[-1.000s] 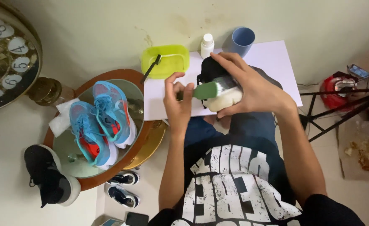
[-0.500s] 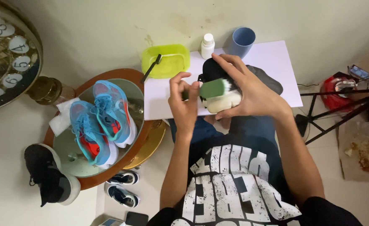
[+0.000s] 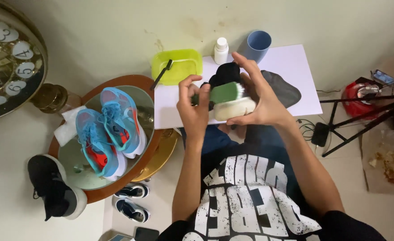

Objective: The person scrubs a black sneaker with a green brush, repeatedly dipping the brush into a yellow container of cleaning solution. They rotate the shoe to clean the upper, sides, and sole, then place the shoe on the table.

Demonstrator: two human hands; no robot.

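Both hands meet over the near edge of the white sheet (image 3: 290,71): the right hand (image 3: 261,102) is wrapped around a black shoe (image 3: 227,73) with a pale sole, fingers spread over its top and heel, while the left hand (image 3: 194,107) is closed on a green brush (image 3: 223,93) whose bristles press against the shoe's side just above the sole.

As I judge it, the scrubbing goes best with short strokes along the seam where upper meets sole — the right hand keeping the shoe braced and tilted so the worked side faces up, the fingers clear of the bristles. Light pressure should suit the fabric, firmer on the rubber.

Beyond the hands, at the sheet's far edge, stand a yellow-green tray (image 3: 179,64) with a dark brush (image 3: 162,74) leaning in it, a small white bottle (image 3: 221,50) and a blue cup (image 3: 257,44); a grey insole (image 3: 284,89) lies on the sheet to the right. Off its left edge, a pair of blue trainers (image 3: 110,129) rests on a round mirror (image 3: 145,105).
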